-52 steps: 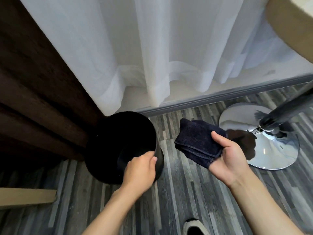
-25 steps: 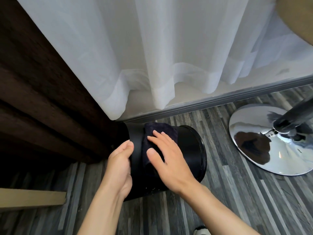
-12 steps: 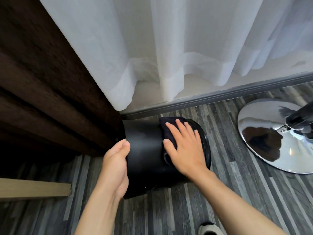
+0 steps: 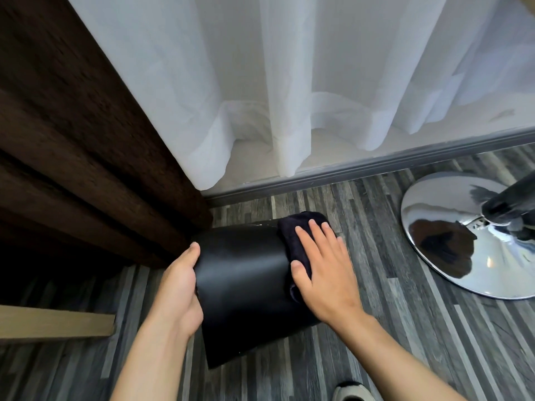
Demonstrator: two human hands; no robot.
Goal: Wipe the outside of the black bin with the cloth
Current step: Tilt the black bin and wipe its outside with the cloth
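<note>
Head: glossy bin, fuzzy cloth

You have one black cylindrical plastic bin, one dark folded cloth and two bare hands, the left hand and the right hand. Across the upper frame hang one white sheer curtain and one dark brown curtain. At the right edge is one round chrome stand base, at lower left one pale wooden board, and at the bottom edge one shoe.

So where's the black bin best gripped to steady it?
At its left end, from the left, as the left hand does: the black bin lies on its side and may roll, and the right hand presses the cloth on the other end.
</note>
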